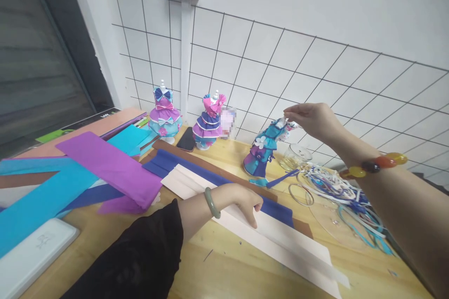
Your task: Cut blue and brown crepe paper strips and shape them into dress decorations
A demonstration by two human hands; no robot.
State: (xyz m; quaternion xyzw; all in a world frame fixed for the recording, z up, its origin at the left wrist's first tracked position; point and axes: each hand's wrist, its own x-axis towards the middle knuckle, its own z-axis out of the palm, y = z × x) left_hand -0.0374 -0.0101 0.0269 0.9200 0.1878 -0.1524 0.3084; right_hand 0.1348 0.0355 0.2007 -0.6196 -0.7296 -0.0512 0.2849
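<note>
My right hand (308, 119) is closed in a pinch on the top of a miniature dress form (264, 147). The form wears a tiered teal, blue and purple paper dress with a white flower, and it leans to the right. My left hand (248, 205), wearing a green bangle, rests on a long cream folded paper strip (280, 233). Its fingers are bent but apart, one fingertip touching the strip, with nothing seen between them. Under and behind the cream strip lie a dark blue paper strip (277, 208) and a brown paper strip (245, 185).
Two more dressed forms, one purple and aqua (164, 114) and one pink and navy (207, 124), stand by the wire grid (254, 21) near a phone (186, 139). Coloured paper (112, 168) covers the left. Ribbon scraps (333, 184) and a glass jar (298, 153) lie right.
</note>
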